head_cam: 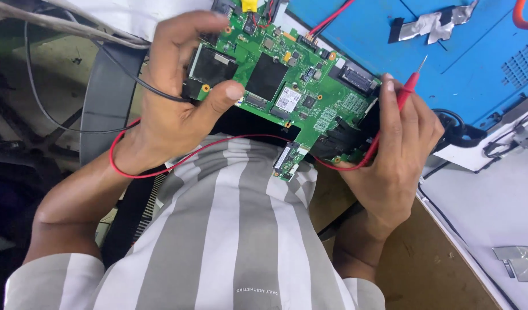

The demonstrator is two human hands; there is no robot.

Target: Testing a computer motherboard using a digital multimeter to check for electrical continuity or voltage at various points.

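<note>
Blue matting (384, 34) covers the table beyond the lap, with a white surface (487, 201) to the right and brown board below it. Held above a grey-and-white striped shirt (246, 241) is a green laptop motherboard (287, 80), component side up, its long axis running from upper left to lower right. The board is gripped at both ends: the left hand (172, 103) is clamped on the upper-left end, thumb pressed onto the top face, while the right hand (398, 155) is closed on the lower-right end. A red multimeter probe (406, 95) is also pinned in the right grip, its metal tip pointing up and right, away from the board. A red lead (160, 172) and a black lead (132, 74) are draped across the left wrist.
</note>
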